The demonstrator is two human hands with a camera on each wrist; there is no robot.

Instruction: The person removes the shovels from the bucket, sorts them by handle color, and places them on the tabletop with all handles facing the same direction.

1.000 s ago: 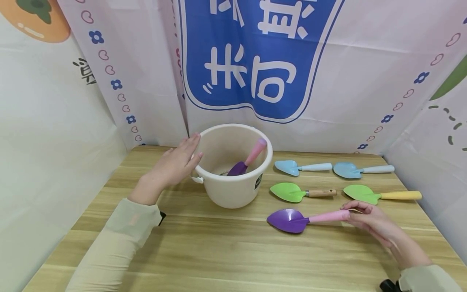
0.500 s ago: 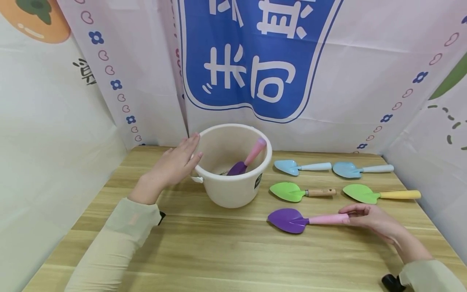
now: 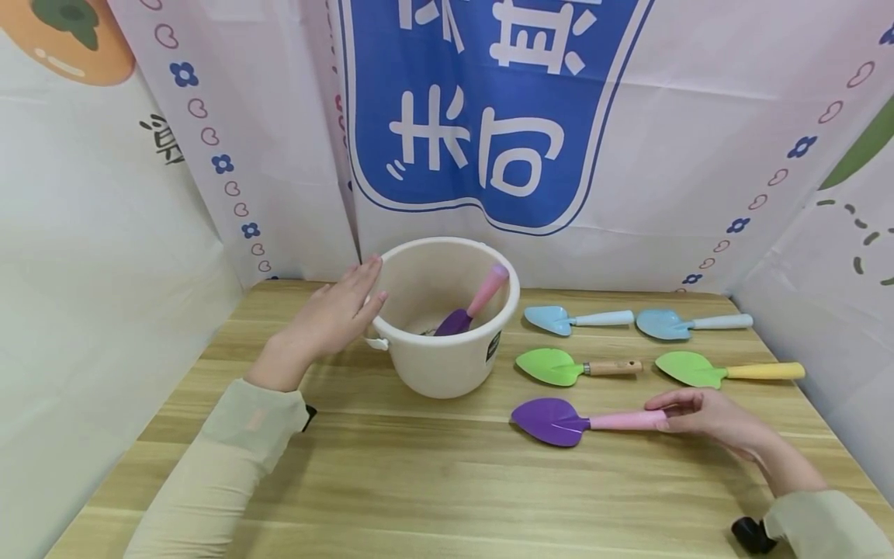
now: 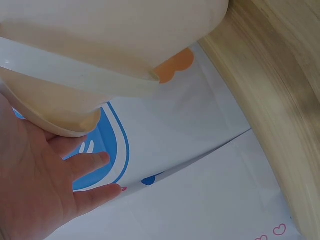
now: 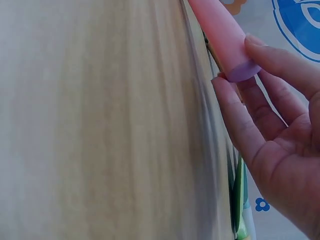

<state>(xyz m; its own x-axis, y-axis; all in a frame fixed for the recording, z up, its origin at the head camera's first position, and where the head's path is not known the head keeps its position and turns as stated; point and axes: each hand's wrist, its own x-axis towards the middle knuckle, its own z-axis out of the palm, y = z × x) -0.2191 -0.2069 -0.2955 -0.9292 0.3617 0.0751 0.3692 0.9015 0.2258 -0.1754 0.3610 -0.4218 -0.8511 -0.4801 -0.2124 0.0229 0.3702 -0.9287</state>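
At the left side of the white bucket (image 3: pixel 440 369), my left hand (image 3: pixel 331 314) lies against the rim, its fingers extended. The left wrist view shows this palm (image 4: pixel 35 175) beside the bucket's rim and its pale carrying handle (image 4: pixel 75 70). Inside the bucket leans a purple trowel with a pink handle (image 3: pixel 486 292), its lower end partly hidden. A second purple trowel (image 3: pixel 552 422) lies flat on the table, blade pointing left. My right hand (image 3: pixel 715 423) pinches the end of its pink handle; in the right wrist view, thumb and fingertips meet around that handle (image 5: pixel 222 37).
Two light blue trowels (image 3: pixel 552 319) (image 3: pixel 663 324) lie in the back row. In front of them are a green trowel with a wooden handle (image 3: pixel 548 366) and a green one with a yellow handle (image 3: pixel 764 371). Printed cloth (image 3: pixel 279 116) hangs around the wooden table (image 3: pixel 419 481).
My right hand has shifted slightly left and closed its thumb and fingers more around the trowel's handle end. My left hand and the bucket stay put.
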